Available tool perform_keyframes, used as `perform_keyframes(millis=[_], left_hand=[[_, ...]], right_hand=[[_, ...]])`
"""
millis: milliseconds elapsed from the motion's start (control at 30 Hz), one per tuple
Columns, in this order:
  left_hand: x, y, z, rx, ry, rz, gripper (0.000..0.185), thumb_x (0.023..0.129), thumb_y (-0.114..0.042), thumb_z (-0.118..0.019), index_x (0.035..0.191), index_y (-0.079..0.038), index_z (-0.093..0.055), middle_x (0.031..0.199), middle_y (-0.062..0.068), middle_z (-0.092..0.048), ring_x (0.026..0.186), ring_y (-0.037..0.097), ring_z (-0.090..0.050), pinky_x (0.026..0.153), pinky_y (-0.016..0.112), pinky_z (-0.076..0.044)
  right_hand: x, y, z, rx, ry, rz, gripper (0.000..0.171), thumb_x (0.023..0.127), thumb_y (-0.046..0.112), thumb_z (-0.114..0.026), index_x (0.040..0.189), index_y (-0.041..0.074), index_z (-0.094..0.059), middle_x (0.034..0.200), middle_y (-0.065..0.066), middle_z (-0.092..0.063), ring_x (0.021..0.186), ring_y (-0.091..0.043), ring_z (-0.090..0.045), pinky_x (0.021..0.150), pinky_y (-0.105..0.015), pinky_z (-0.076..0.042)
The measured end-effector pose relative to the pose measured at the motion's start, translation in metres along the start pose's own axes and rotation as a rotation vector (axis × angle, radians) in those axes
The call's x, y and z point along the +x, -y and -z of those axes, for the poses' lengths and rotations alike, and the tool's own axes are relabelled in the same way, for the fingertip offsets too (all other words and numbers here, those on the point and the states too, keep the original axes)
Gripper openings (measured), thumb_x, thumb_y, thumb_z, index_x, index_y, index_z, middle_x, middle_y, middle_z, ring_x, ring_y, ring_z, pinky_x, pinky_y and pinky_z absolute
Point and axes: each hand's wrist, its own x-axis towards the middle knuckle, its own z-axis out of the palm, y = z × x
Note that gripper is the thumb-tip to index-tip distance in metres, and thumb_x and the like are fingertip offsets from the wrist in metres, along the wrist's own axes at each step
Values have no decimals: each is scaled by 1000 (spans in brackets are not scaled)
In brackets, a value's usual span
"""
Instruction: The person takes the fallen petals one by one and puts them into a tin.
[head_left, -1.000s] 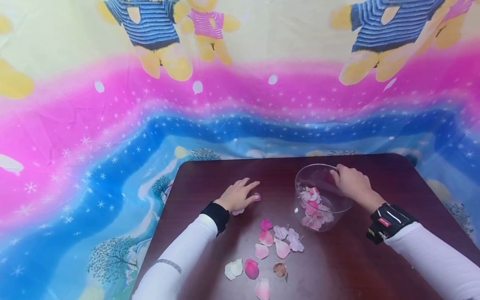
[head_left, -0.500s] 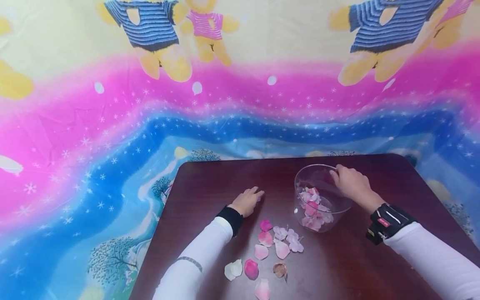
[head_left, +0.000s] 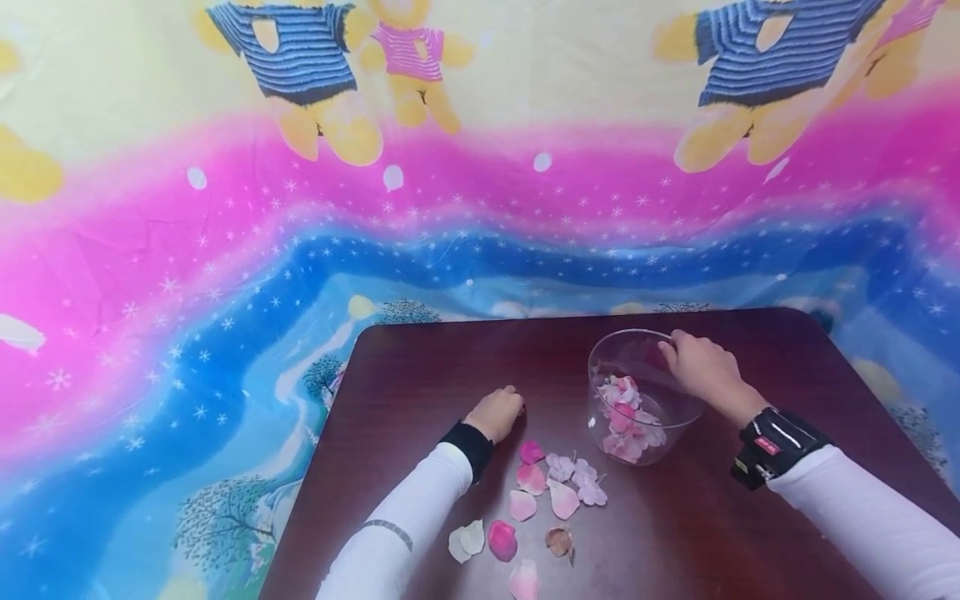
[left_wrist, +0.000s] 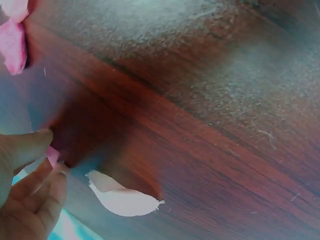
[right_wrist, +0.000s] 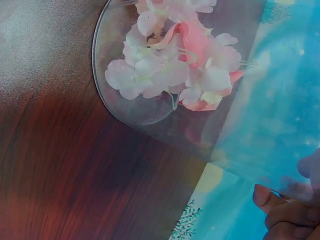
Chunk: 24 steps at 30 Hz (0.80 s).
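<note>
My left hand (head_left: 497, 414) is low over the middle of the table. In the left wrist view its thumb and fingers pinch a small pink petal (left_wrist: 53, 156), mostly hidden by the fingertips. Close beside them lies a pale pink petal (left_wrist: 125, 200), which the hand hides in the head view. My right hand (head_left: 703, 371) grips the far right rim of a clear plastic bowl (head_left: 684, 410), fingers outside and thumb inside. Pink and whitish petals and blossoms (head_left: 628, 421) are heaped at the bottom of the bowl.
Several loose petals lie nearer the front: a magenta petal (head_left: 531, 452), a deep pink petal (head_left: 502, 540), white petals (head_left: 467, 542) and a brownish curled petal (head_left: 559, 542). Pale lilac blossoms (head_left: 587, 481) lie left of the bowl's base. A printed cloth (head_left: 480, 200) hangs behind the dark table (head_left: 420, 358).
My left hand has moved right and slightly toward me, its spread fingers closing on the pink petal. The right hand and the bowl have stayed put.
</note>
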Motion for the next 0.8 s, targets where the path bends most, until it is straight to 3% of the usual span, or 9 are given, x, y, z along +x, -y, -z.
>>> perform_keyframes(millis=[167,433,633,800], left_hand=[[-3,-5,-2,3,-41,-38,13,94,-6,-68,95,-16,-76,97,3,-73,93,18,-72,82,29,-59],[-7,-9,-8,-54,-44,-52,15,90,-2,-68,94,-15,-73,94,2,-76,90,19,-74,78,32,-60],[-15,-5,1,-175,-53,-20,11,91,-6,-71,91,-16,-75,91,-1,-75,89,15,-72,77,28,-59],[-20,1,19,-271,-132,-26,8,94,-7,-69,91,-14,-74,91,0,-72,88,15,-68,76,26,-56]], right_hand=[[-1,0,1,0,6,3,35,106,31,-46,105,-2,-57,71,-14,-59,69,-33,-63,51,-41,-44],[-2,0,1,1,9,0,36,106,31,-47,108,-4,-57,73,-16,-61,71,-35,-64,52,-43,-46],[-1,-1,0,2,-3,5,36,105,31,-47,108,-4,-58,76,-18,-63,75,-39,-66,54,-48,-48],[0,-3,0,3,-5,8,36,106,31,-47,106,-3,-57,71,-14,-59,69,-33,-63,51,-43,-46]])
